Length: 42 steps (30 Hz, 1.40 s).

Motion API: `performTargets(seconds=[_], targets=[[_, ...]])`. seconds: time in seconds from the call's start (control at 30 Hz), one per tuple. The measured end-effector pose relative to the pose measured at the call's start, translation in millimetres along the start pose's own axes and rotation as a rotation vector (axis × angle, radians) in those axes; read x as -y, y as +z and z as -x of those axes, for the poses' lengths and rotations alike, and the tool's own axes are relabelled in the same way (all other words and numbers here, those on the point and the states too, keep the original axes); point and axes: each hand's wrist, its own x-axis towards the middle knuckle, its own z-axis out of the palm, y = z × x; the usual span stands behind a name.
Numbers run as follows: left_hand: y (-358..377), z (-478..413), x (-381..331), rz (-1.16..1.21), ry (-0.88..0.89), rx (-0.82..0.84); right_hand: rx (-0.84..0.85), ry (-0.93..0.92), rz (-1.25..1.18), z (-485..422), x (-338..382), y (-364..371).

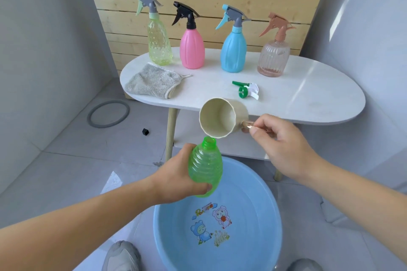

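My left hand (pixel 176 177) grips a clear green ribbed bottle (pixel 206 166) with no cap, held above a blue basin (pixel 167 226). My right hand (pixel 279 145) pinches the handle of a cream cup (pixel 220 117). The cup is tipped on its side, its rim just over the bottle's open neck. The bottle's green and white spray head (pixel 246 90) lies on the white table (pixel 308 94).
Along the back of the table stand several spray bottles: yellow-green (pixel 159 44), pink (pixel 191 49), blue (pixel 233 51) and clear pink (pixel 273 59). A grey cloth (pixel 154 81) lies at the table's left. On the floor lie a grey ring (pixel 108 113) and a small black cube (pixel 145 131).
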Motion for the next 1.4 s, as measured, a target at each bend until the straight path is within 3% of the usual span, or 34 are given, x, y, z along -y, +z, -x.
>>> performTargets(seconds=[0.17,0.37,0.47,0.63,0.87,1.4], targets=[[11,3,36,-0.013,-0.053,0.058,0.189,0.365,-0.248,-3,-58,35],[36,-1,85,-0.060,-0.100,0.141,0.414,0.521,0.006,4,-143,85],[54,-3,111,-0.069,-0.130,0.200,0.459,0.460,0.107,7,-171,109],[81,-4,144,-0.063,-0.175,0.257,0.599,0.193,0.428,15,-222,141],[98,-11,177,-0.008,-0.214,0.227,0.713,-0.035,0.624,19,-266,152],[108,-13,191,0.026,-0.223,0.255,0.781,-0.178,0.764,16,-292,156]])
